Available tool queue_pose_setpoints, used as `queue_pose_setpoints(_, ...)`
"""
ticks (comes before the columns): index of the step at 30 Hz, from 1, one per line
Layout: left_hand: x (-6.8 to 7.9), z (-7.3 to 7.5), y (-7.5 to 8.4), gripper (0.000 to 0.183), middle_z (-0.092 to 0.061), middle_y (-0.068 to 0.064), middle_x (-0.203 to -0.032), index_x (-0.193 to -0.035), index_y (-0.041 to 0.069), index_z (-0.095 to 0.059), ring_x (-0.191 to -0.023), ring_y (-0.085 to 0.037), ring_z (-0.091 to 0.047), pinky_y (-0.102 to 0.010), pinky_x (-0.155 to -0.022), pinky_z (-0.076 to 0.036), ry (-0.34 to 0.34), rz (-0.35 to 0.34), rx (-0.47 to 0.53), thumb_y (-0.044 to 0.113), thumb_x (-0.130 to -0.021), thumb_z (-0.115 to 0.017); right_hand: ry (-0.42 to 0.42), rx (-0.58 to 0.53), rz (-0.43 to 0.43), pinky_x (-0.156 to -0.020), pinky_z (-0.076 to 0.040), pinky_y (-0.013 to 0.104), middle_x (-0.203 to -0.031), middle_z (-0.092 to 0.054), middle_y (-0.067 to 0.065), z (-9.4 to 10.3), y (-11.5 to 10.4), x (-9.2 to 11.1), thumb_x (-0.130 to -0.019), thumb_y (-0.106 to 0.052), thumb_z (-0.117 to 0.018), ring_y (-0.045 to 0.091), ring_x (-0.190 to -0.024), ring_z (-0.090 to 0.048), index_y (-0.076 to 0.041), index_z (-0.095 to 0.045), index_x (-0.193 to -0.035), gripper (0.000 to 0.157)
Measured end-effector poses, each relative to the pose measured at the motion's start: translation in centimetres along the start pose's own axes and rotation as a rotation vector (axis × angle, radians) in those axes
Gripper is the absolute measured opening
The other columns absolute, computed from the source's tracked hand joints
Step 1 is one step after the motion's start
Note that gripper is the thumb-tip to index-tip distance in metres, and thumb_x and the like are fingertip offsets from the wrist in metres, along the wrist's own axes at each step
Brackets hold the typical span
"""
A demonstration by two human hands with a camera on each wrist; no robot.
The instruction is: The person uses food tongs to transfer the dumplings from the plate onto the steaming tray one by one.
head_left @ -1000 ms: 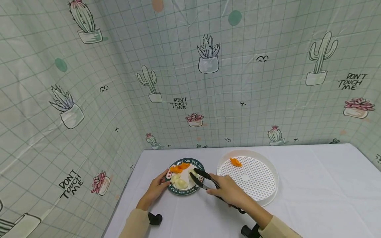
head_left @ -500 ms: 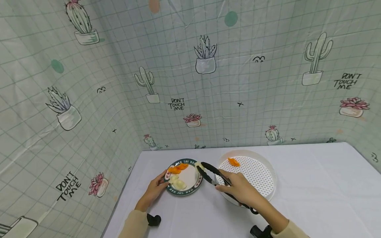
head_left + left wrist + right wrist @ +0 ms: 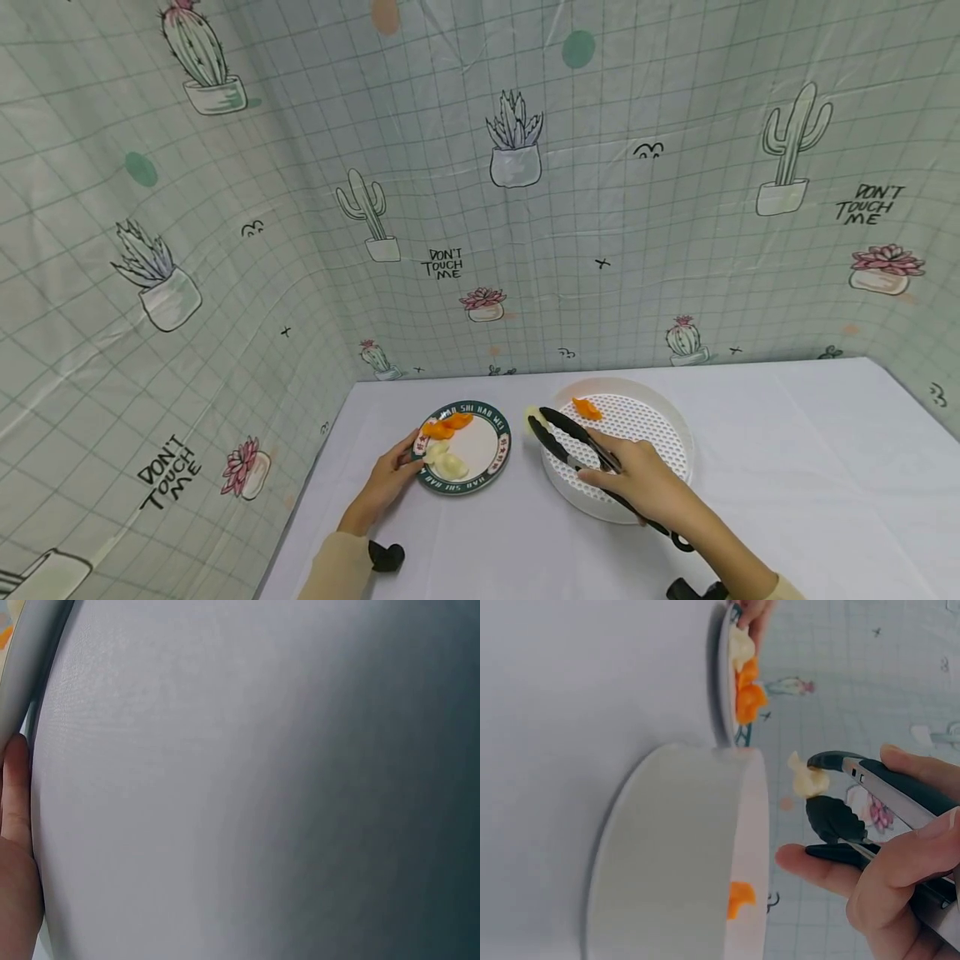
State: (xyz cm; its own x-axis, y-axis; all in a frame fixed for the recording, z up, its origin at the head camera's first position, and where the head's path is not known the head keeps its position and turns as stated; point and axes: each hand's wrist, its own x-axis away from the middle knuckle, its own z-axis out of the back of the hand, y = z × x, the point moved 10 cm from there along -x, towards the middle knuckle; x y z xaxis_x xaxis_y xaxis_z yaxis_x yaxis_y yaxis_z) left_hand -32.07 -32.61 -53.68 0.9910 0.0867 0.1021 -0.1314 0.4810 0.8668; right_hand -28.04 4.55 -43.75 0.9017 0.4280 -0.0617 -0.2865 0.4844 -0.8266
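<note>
My right hand [image 3: 645, 475] grips black-and-metal tongs [image 3: 603, 454], seen large in the right wrist view too. Between the tong tips is a small pale yellow, crinkled piece [image 3: 810, 780], held up over the left rim of a round white container [image 3: 558, 492] with a perforated base. An orange piece [image 3: 587, 408] lies inside that container near its back. My left hand [image 3: 386, 482] holds the left edge of a green-rimmed plate [image 3: 491, 475], fingers along the rim. Orange pieces [image 3: 446, 426] and pale yellow pieces [image 3: 447, 463] lie on the plate's left half.
A white cloth [image 3: 510, 550] covers the table, with its left edge running beside my left arm. Behind and to the left hangs a grid-patterned curtain [image 3: 570, 217] with cactus prints. Black wrist mounts [image 3: 386, 557] sit under both forearms.
The tongs have lifted the pale yellow piece off the plate's right side and carried it rightward to the white container. My left hand stays at the plate; the view has shifted slightly.
</note>
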Motion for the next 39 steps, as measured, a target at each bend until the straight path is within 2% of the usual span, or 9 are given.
queue_pose_setpoints(2, 0.0, 0.0, 0.0, 0.059, -0.041, -0.024, -0.151, -0.152, 0.007, -0.041, -0.115, -0.029, -0.049, -0.045, -0.101, -0.043, -0.003, -0.001, 0.001, 0.007, -0.096, -0.061, 0.000, -0.003, -0.012, -0.029, -0.042, 0.034, -0.067, -0.062, 0.012, 0.2, 0.6, 0.3, -0.094, -0.035, -0.069, 0.012, -0.027, -0.046, 0.005, -0.040, -0.149, 0.073)
queue_pose_setpoints(5, 0.0, -0.1, -0.1, 0.059, -0.042, -0.024, -0.150, -0.152, 0.006, -0.041, -0.118, -0.030, -0.050, -0.045, -0.102, -0.044, -0.014, -0.010, 0.014, 0.007, -0.097, -0.061, 0.017, -0.002, -0.042, -0.029, -0.044, 0.035, -0.086, -0.069, 0.019, 0.5, 1.4, 0.6, -0.093, -0.033, -0.070, 0.013, -0.028, -0.046, 0.006, -0.042, -0.147, 0.073)
queue_pose_setpoints(9, 0.1, -0.2, 0.0, 0.059, -0.044, -0.025, -0.149, -0.152, 0.005, -0.039, -0.123, -0.033, -0.053, -0.047, -0.105, -0.044, -0.029, -0.030, 0.043, 0.006, -0.097, -0.060, 0.031, 0.011, -0.083, -0.030, -0.045, 0.035, -0.097, -0.068, 0.025, 0.8, 2.5, 0.7, -0.091, -0.032, -0.072, 0.014, -0.028, -0.046, 0.006, -0.043, -0.146, 0.073)
queue_pose_setpoints(16, 0.2, -0.2, 0.1, 0.059, -0.042, -0.025, -0.150, -0.152, 0.004, -0.038, -0.125, -0.034, -0.052, -0.048, -0.105, -0.043, -0.035, -0.036, 0.055, 0.005, -0.097, -0.060, 0.028, 0.025, -0.095, -0.030, -0.045, 0.035, -0.104, -0.066, 0.031, 0.9, 3.4, 0.7, -0.091, -0.030, -0.073, 0.014, -0.028, -0.046, 0.008, -0.043, -0.145, 0.073)
queue_pose_setpoints(22, 0.2, -0.3, 0.3, 0.059, -0.040, -0.026, -0.152, -0.153, 0.004, -0.038, -0.127, -0.036, -0.051, -0.049, -0.106, -0.043, -0.037, -0.040, 0.060, 0.005, -0.098, -0.059, 0.022, 0.028, -0.099, -0.031, -0.045, 0.036, -0.113, -0.062, 0.038, 1.0, 4.2, 0.6, -0.090, -0.034, -0.073, 0.015, -0.029, -0.046, 0.008, -0.043, -0.146, 0.076)
queue_pose_setpoints(30, 0.1, -0.2, 0.2, 0.059, -0.041, -0.024, -0.151, -0.153, 0.006, -0.039, -0.125, -0.034, -0.051, -0.049, -0.106, -0.043, -0.029, -0.026, 0.044, 0.006, -0.097, -0.060, 0.017, 0.050, -0.093, -0.030, -0.045, 0.036, -0.111, -0.062, 0.040, 0.9, 4.7, 0.2, -0.091, -0.025, -0.073, 0.013, -0.028, -0.045, 0.012, -0.044, -0.143, 0.070)
queue_pose_setpoints(34, 0.1, -0.2, 0.2, 0.059, -0.042, -0.025, -0.150, -0.153, 0.007, -0.039, -0.124, -0.034, -0.051, -0.050, -0.106, -0.043, -0.031, -0.021, 0.043, 0.006, -0.097, -0.060, 0.021, 0.056, -0.094, -0.030, -0.044, 0.035, -0.118, -0.056, 0.044, 0.7, 5.0, 0.2, -0.091, -0.024, -0.073, 0.013, -0.028, -0.046, 0.013, -0.045, -0.142, 0.069)
queue_pose_setpoints(39, 0.1, -0.2, 0.2, 0.059, -0.041, -0.024, -0.152, -0.153, 0.008, -0.039, -0.127, -0.034, -0.050, -0.050, -0.108, -0.041, -0.028, -0.011, 0.040, 0.007, -0.098, -0.060, 0.021, 0.068, -0.100, -0.030, -0.044, 0.035, -0.115, -0.058, 0.044, 0.6, 5.2, 0.2, -0.090, -0.025, -0.074, 0.013, -0.028, -0.045, 0.014, -0.043, -0.142, 0.071)
